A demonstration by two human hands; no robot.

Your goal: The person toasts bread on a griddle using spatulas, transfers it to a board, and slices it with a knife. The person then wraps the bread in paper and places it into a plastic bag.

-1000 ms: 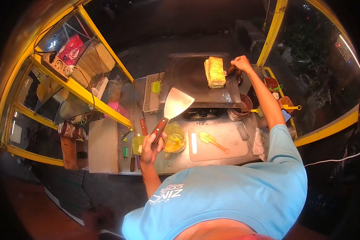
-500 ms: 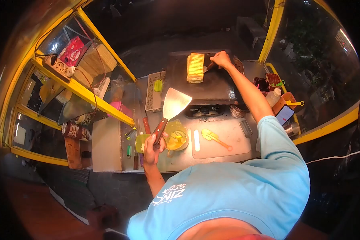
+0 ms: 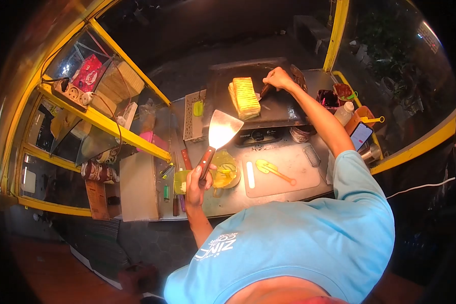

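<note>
My left hand [image 3: 196, 185] is closed round the wooden handle of a wide metal scraper [image 3: 223, 130], its blade pointing up and away from me. On the dark griddle [image 3: 218, 96] lies a stack of toasted bread [image 3: 244, 96], yellow with grill lines, turned slightly askew. My right hand [image 3: 278, 79] grips the dark handle of a second scraper [image 3: 264, 90] just right of the bread. Its blade is mostly hidden, and I cannot tell whether it touches the bread. Beside my left hand stands a yellowish jug [image 3: 226, 171].
A white cutting board [image 3: 283, 185] bears a yellow spreader [image 3: 274, 171]. A grater [image 3: 312, 155] lies at its right. A basket [image 3: 191, 124] stands left of the griddle. At the right are a bottle [image 3: 345, 111] and a phone [image 3: 361, 136]. Yellow frame posts [image 3: 337, 35] surround the counter.
The bread stack has turned on the griddle and shifted a little toward me, its left side now showing. My right hand stays beside it with the scraper; my left hand has barely moved.
</note>
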